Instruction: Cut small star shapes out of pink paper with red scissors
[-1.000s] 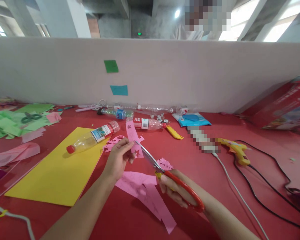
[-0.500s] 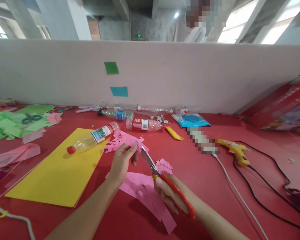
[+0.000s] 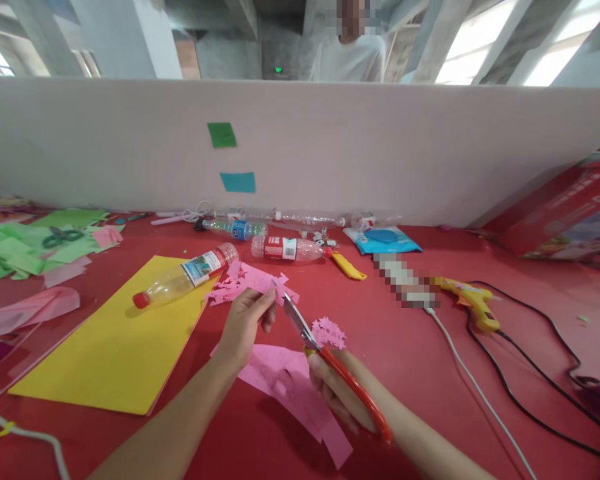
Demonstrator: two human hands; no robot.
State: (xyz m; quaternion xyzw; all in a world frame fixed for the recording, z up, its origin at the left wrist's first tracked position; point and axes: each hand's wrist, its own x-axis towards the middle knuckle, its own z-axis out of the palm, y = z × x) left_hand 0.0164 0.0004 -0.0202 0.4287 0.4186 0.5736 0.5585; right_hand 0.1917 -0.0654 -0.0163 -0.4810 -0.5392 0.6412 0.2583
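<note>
My right hand is wrapped round the red handles of a pair of scissors. Their blades point up and left, the tips close to my left hand. Thumb and fingers of that hand pinch a small piece of pink paper, partly hidden by the fingers. Behind it lie pink paper scraps. A small heap of pink star cut-outs rests beyond my right hand. Under my wrists is a larger pink paper sheet with cut edges.
Yellow card lies left, a plastic bottle across it. More bottles and a yellow cutter are behind. A blue wipes pack and a yellow glue gun with cables lie right. Green paper covers the far left.
My hands stay almost in place. The scissors have closed slightly, their handles drawn nearer together. Beyond the partition, a person has moved left.
</note>
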